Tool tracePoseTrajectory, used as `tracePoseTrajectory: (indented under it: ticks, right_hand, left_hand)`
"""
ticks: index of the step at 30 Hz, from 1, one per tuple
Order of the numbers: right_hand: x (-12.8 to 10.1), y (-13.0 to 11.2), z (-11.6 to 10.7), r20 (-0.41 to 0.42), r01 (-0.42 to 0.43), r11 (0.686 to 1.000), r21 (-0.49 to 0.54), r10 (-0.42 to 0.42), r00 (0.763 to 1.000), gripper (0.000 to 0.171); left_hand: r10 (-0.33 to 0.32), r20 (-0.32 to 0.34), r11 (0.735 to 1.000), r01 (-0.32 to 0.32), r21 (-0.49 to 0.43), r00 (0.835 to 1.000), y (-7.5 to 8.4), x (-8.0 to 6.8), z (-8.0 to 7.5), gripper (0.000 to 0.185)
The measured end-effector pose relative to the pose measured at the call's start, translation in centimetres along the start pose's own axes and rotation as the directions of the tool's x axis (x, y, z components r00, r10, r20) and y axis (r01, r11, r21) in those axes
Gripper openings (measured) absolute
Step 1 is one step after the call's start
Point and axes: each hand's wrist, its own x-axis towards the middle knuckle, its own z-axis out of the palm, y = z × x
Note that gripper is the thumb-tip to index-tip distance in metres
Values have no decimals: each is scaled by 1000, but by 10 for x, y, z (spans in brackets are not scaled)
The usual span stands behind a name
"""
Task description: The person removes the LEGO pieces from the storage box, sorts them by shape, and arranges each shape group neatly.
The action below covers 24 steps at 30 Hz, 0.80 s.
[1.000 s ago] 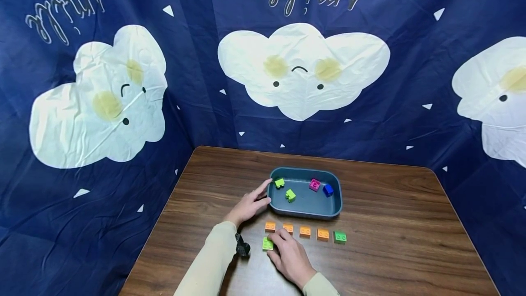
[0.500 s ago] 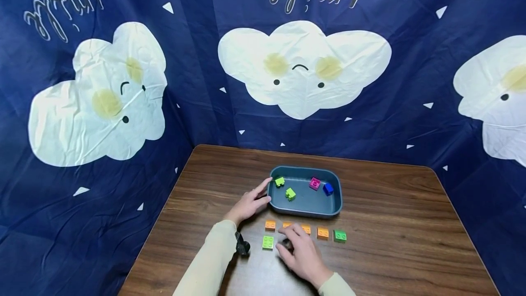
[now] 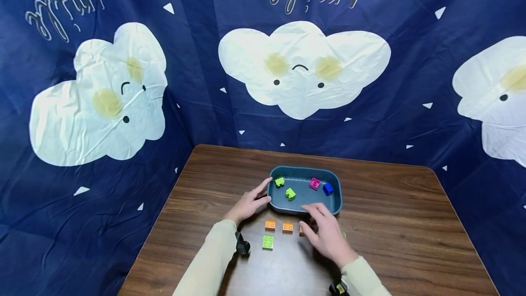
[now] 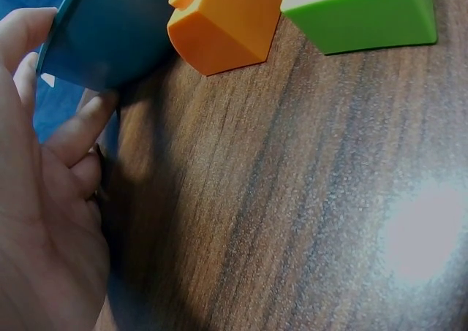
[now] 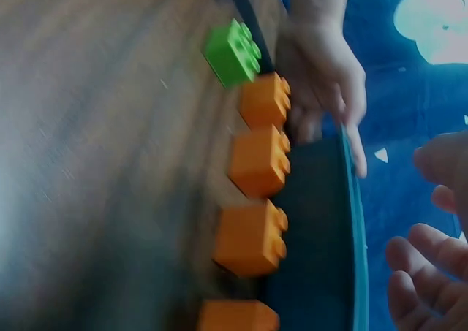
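Fetching a brick, apparently: the empty right hand (image 3: 327,235), fingers parted, hovers by the tray (image 3: 304,194) toward the worktop's (image 3: 394,200) far edge — left hand (image 3: 246,205) touching it, fingers straight. Next likely: pinching a lime brick (image 3: 290,194) inside.

One bin (image 3: 302,188) counted. Inside it: two lime bricks (image 3: 290,194), one magenta brick (image 3: 314,183), one blue brick (image 3: 328,189). Near side of bin: four orange bricks (image 5: 253,163), single lime brick (image 3: 268,242), one mostly hidden green piece (image 3: 345,235).

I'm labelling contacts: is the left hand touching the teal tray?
Touching. The left wrist view shows the left hand with a fingertip against the rim of the teal tray.
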Motion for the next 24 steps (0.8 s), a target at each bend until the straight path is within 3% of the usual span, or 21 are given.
tracePoseTrajectory:
  ticks: [8, 16, 24]
  right_hand:
    - [24, 19, -15, 43, -6, 1000, -20, 6, 999, 51]
    - [50, 28, -15, 121, 18, 999, -32, -14, 993, 54]
    - [74, 32, -9, 270, -4, 996, -88, 27, 963, 57]
  left_hand:
    - [-3, 3, 1000, 3, -16, 1000, 0, 0, 1, 65]
    - [-2, -10, 1000, 2, -3, 1000, -1, -1, 1, 65]
    - [-22, -9, 1000, 22, -7, 1000, 0, -2, 2, 64]
